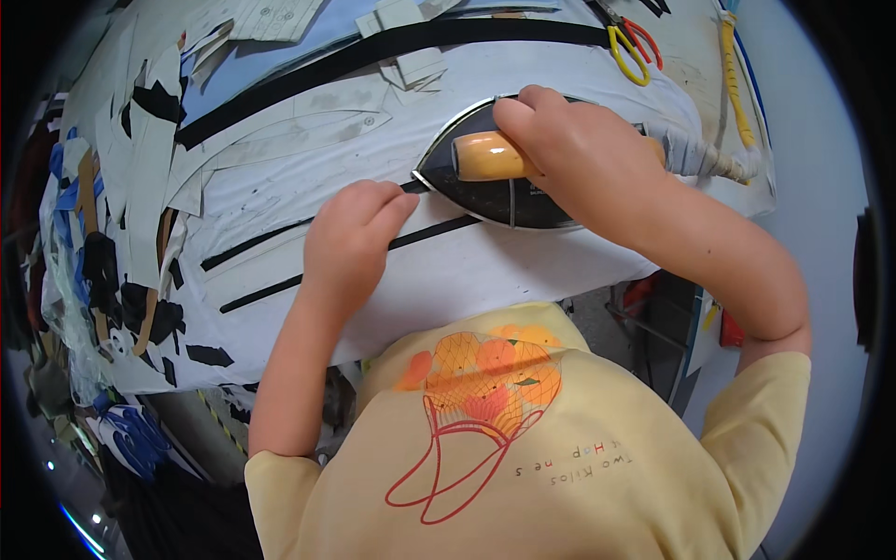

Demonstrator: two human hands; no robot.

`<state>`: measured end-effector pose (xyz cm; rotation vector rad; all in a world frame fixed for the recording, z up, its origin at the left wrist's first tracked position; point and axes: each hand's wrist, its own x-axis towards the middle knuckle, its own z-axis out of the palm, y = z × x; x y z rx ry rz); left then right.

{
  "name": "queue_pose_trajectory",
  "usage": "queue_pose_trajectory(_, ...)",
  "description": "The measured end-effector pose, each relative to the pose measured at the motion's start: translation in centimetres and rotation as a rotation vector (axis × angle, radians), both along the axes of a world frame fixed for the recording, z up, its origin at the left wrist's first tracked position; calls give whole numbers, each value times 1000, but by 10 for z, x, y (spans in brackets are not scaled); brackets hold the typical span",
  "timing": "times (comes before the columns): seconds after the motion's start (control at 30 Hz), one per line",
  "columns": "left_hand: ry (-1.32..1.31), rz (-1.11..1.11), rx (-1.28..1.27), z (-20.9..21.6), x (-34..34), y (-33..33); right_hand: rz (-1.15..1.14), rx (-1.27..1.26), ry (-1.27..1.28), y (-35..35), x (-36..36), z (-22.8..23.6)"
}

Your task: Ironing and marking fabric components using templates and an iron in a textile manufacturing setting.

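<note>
White-covered table (467,266), right hand (583,140) wrapped around iron handle (490,157), left hand (350,229) curled narrow over black strip (257,244), grip unclear.

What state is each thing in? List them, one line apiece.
Iron: sole down on the white cloth
Iron handle: wrapped by the right grip
Left grip: fingers bent over upper black strip
Upper black strip: partly covered
Lower black strip: partly covered
Wide black band: laid out
Scissors: lying down, blade opening unclear
White cloth: spread, wrinkled
</note>
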<state>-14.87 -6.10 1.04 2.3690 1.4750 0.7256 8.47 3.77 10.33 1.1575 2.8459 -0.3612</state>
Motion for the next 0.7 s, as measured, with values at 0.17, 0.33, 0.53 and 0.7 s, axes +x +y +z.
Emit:
queue_pose_trajectory(0.17,53,163,-34,8,-41,-14,-30,-16,-44,-3,-9,3)
queue_pose_trajectory(0.33,156,131,-21,6,-59,-37,-8,-32,-30,-6,-29,7)
queue_pose_trajectory(0.53,150,94,55,1,-68,-40,93,-7,5,-25,-70,2)
queue_pose_trajectory(0.7,72,196,73,2,-86,-40,25,-98,-36,-34,-84,4)
